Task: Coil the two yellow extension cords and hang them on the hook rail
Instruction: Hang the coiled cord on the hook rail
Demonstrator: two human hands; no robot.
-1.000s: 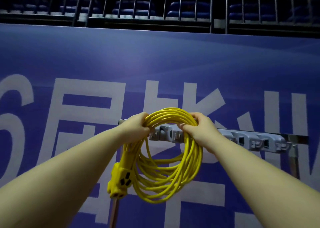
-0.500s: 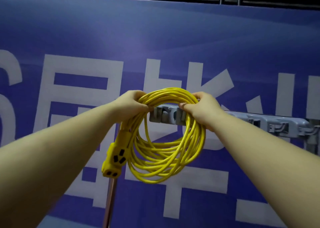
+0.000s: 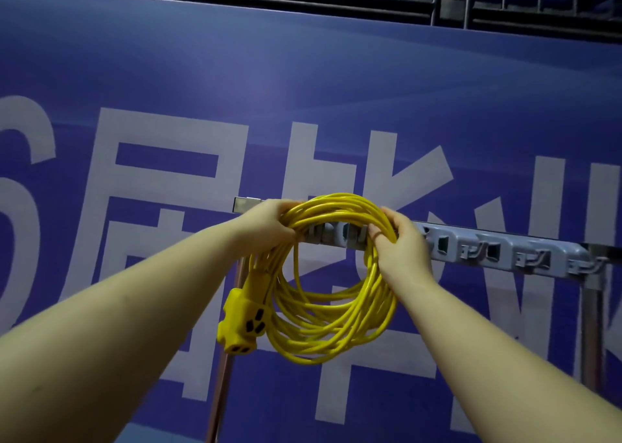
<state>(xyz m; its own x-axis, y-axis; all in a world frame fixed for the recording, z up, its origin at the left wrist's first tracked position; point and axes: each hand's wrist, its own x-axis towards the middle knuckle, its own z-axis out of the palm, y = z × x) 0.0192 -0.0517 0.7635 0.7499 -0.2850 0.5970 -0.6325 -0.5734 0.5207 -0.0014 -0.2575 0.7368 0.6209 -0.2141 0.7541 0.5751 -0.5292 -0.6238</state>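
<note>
One yellow cord (image 3: 333, 308) (neatly coiled), multi-outlet end (image 3: 240, 324).

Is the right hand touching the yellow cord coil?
Touching. The head view shows the right hand with fingers curled around the cord coil.

Coiled cord (image 3: 331, 308) and both hands cover hook rail (image 3: 505, 250) left end; right hooks unobstructed.

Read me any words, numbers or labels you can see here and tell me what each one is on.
"6" or a similar rounded figure, cut off at the left edge: large white print on the blue banner.
Large white Chinese characters, partly hidden and cropped, on the same banner: not readable with confidence.
Yellow extension cord, its socket end and the hook rail: no readable text.
</note>
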